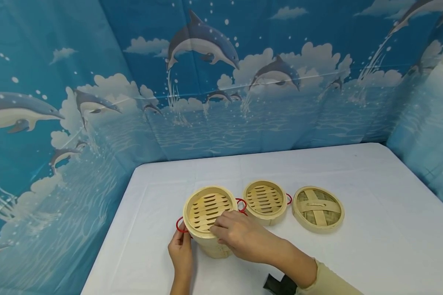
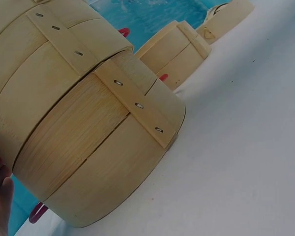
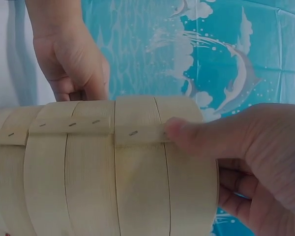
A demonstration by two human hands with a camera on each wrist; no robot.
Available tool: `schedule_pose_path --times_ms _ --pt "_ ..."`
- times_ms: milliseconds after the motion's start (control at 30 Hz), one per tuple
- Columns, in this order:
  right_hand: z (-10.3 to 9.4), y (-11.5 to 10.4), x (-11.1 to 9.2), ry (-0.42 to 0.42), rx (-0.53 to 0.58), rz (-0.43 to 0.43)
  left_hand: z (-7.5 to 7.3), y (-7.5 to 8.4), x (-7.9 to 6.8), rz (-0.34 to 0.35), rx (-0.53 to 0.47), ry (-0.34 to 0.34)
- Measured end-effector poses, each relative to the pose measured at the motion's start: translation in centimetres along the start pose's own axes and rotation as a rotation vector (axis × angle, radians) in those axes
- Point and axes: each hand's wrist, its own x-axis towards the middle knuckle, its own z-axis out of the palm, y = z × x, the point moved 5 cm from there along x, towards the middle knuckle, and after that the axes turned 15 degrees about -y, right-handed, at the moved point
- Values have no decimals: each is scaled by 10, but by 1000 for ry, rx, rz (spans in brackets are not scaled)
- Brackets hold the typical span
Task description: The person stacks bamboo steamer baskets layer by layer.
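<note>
A stack of round bamboo steamer baskets (image 1: 210,246) stands on the table, slatted floor (image 1: 210,211) showing in the top one. My right hand (image 1: 243,235) pinches the top basket's near right rim. In the right wrist view, its thumb (image 3: 191,135) presses the stapled seam of that basket (image 3: 142,182), with the other fingers curled over the rim. At the stack's left side, my left hand (image 1: 181,252) holds on with curled fingers beside a red loop handle (image 1: 181,225); its exact grip is partly hidden. The lower basket (image 2: 108,142) rests on the cloth.
Right of the stack sits another steamer basket (image 1: 265,198) with red loops. Farther right lies a woven bamboo lid (image 1: 318,209). A black object (image 1: 280,284) is beside my right wrist. A dolphin-print curtain (image 1: 221,102) surrounds the white-covered table (image 1: 376,205).
</note>
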Motion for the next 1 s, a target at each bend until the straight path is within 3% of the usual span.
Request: schedule_pose_path --times_ms 233,533,633,833,1000 --pt "-16 9 -15 170 121 -90 -1 -1 0 36 -6 -2" --pt "-26 46 -52 274 117 -10 0 -1 0 30 -15 5" --pt "-20 60 -66 268 103 61 0 -2 0 15 -4 1" --pt "-1 84 -92 176 81 228 1 -3 -1 9 -19 5" --pt "15 95 -105 129 92 293 0 -3 0 24 -30 5"
